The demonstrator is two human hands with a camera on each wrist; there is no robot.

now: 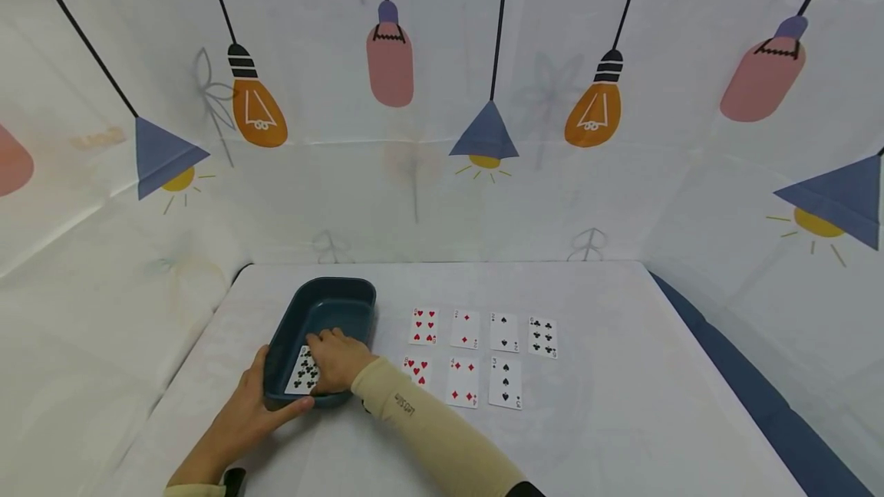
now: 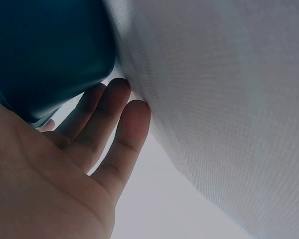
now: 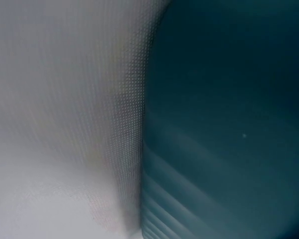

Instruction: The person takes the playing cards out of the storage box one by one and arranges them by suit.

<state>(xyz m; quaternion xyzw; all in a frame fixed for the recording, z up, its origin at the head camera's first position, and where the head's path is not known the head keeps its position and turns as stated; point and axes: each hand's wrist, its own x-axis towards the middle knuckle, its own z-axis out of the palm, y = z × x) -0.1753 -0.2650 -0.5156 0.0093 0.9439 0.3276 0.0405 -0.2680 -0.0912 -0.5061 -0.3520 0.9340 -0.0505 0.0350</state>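
Observation:
A dark teal tray [image 1: 355, 286] stands at the left of the white table. At its near left corner my left hand [image 1: 252, 405] holds it, thumb along the near rim and fingers by the left side. In the left wrist view those fingers [image 2: 124, 144] are slightly bent, their tips by the tray's lower edge. My right hand [image 1: 338, 359] reaches into the tray and grips a clubs playing card [image 1: 301, 376] by its right side. The hand covers part of that card. In the right wrist view only the tray's outer wall [image 3: 214, 149] and white cloth show.
Right of the tray, face-up cards lie in two rows. The far row holds hearts [image 1: 423, 327], diamonds [image 1: 466, 329], spades [image 1: 505, 332] and clubs [image 1: 542, 337]. Nearer lie hearts [image 1: 417, 368], partly behind my right sleeve, diamonds [image 1: 463, 382] and spades [image 1: 506, 383]. A lamp-patterned sheet [image 1: 442, 205] hangs behind.

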